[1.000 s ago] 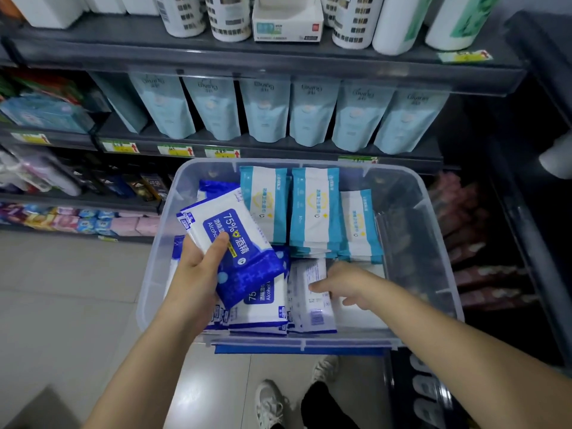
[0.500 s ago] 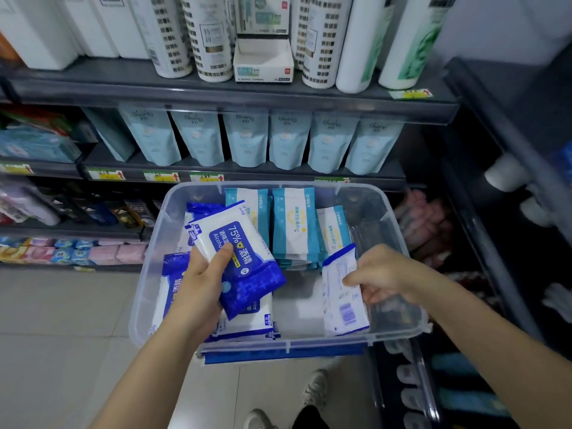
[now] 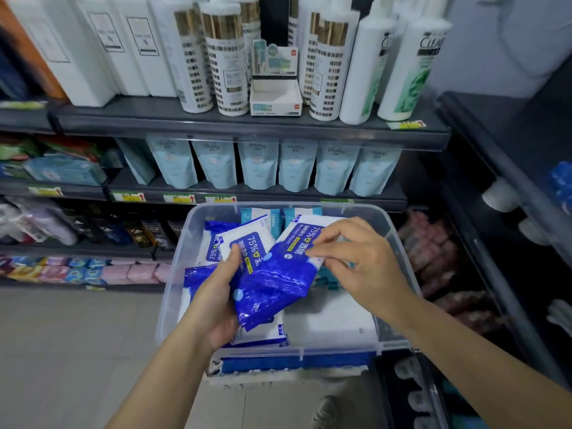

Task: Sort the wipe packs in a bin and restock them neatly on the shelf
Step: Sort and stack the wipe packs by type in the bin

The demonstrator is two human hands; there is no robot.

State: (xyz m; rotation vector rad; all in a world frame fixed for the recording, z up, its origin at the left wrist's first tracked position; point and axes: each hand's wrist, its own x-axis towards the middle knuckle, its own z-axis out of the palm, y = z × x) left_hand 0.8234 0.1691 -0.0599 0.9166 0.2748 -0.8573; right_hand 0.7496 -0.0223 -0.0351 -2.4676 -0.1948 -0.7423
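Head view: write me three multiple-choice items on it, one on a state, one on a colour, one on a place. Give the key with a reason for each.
1. Over the clear bin, the left hand:
A) lies flat and empty
B) grips wipe packs
C) hangs at the person's side

2. The top pack, pinched by the right hand, is:
A) red
B) green
C) blue and white

3. The open white box stands:
A) on the top shelf among the bottles
B) in the bin
C) on the floor

Key:
1 B, its thumb and fingers curl round the packs.
2 C, its lower half is deep blue and its printed upper end is white.
3 A, tall bottles flank it on both sides.
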